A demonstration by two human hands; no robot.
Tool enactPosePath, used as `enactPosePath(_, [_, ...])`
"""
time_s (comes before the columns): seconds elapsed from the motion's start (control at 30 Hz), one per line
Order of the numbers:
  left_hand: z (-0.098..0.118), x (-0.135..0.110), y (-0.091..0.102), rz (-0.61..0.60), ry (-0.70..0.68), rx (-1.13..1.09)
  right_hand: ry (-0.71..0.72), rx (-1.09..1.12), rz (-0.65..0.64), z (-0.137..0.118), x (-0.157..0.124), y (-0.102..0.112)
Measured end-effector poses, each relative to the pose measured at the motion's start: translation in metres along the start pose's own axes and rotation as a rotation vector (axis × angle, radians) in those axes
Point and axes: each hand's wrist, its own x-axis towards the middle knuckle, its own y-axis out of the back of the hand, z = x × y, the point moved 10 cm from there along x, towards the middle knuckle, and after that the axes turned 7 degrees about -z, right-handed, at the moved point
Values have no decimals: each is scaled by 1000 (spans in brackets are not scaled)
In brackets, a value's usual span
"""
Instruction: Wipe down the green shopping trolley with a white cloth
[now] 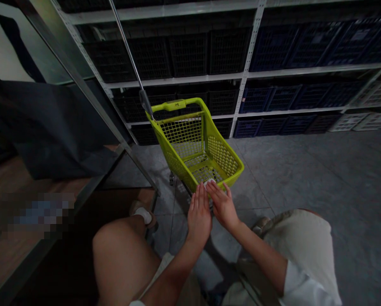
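Note:
A yellow-green plastic shopping cart (pixel 224 157) with lattice sides stands on the floor in front of me, nothing visible in its basket. At its near rim, my right hand (pixel 223 206) presses a small white cloth or tissue (pixel 209 182) under its fingertips. Close beside it, my left hand (pixel 200 216) has its fingers stretched out together, their tips at the rim next to the cloth. Whether the left fingertips also touch the cloth cannot be made out. My palms are hidden from view.
White metal shelves (pixel 241 95) full of black and blue plastic crates (pixel 270 98) run behind the cart. A thin metal pole (pixel 126 44) rises by its handle. On the left is a wooden-topped bench (pixel 5 246) with a dark bag (pixel 56 131). Grey tiled floor (pixel 292 174) extends right.

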Motion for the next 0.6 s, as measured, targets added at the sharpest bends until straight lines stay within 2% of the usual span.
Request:
enactPosePath(0.07, [0,0,1,-15,-2,8,67,-23,-58,7,0,3])
enactPosePath(0.1, [0,0,1,-22,1,5,92,-48,-77,20,-1,8])
enactPosePath(0.17, [0,0,2,-31,2,-10,84,-107,-76,63,-4,23])
enactPosePath(0.27, [3,0,2,-26,-7,-41,-89,-197,4,136,-6,50])
enactPosePath(0.33, [4,0,2,-20,-9,-57,-189,-230,42,156,-5,57])
enactPosePath(0.4, [5,1,0,-19,-8,-62,-250,-222,72,142,-3,54])
enactPosePath(0.47, [5,1,-1,-23,-3,-59,-264,-171,93,103,0,42])
enactPosePath(0.53, [3,1,-2,-26,2,-53,-174,-80,54,52,5,22])
enactPosePath(0.6, [1,1,-2,-28,5,-43,-62,-13,-2,12,8,7])
